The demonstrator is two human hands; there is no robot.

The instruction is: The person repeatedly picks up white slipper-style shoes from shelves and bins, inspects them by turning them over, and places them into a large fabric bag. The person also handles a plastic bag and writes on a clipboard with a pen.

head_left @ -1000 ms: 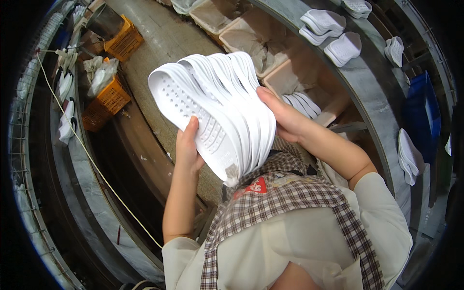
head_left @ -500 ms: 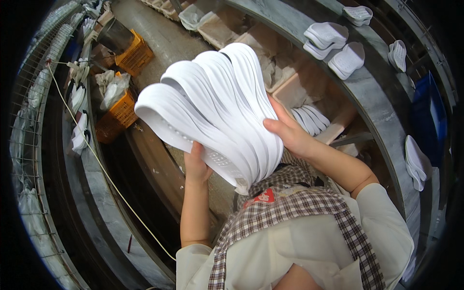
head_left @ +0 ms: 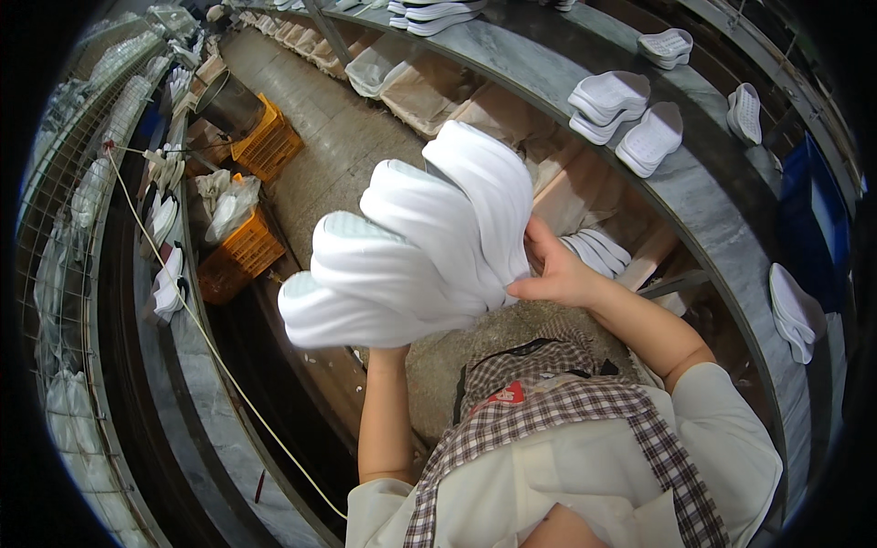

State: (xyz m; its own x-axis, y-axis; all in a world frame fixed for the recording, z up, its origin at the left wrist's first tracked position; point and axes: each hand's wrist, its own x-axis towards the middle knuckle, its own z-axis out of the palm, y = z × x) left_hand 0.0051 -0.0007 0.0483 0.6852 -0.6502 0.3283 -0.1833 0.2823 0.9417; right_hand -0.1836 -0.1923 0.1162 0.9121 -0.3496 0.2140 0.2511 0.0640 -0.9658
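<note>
The person in front of me held a thick stack of white soles (head_left: 411, 242) in the air just ahead of the checked apron (head_left: 539, 402), fanned out so that the rounded ends splayed up and to the left while the other ends bunched together on the right. The right hand (head_left: 568, 274) pinched that bunched side, its thumb at the lower edge and a finger higher up. The left hand (head_left: 390, 353) was tucked beneath the stack with little more than the wrist showing, so I couldn't tell how its fingers were set. Just beyond the right hand, a row of more soles (head_left: 598, 253) leaned together, low inside the curve of a long grey desk (head_left: 708, 208). Loose soles (head_left: 650, 142) lay along that desk, near a blue bin (head_left: 813, 224). Over on the left I saw orange crates (head_left: 245, 256), a metal bucket (head_left: 228, 105) and a pale yellow cord (head_left: 216, 352) strung slantwise.
</note>
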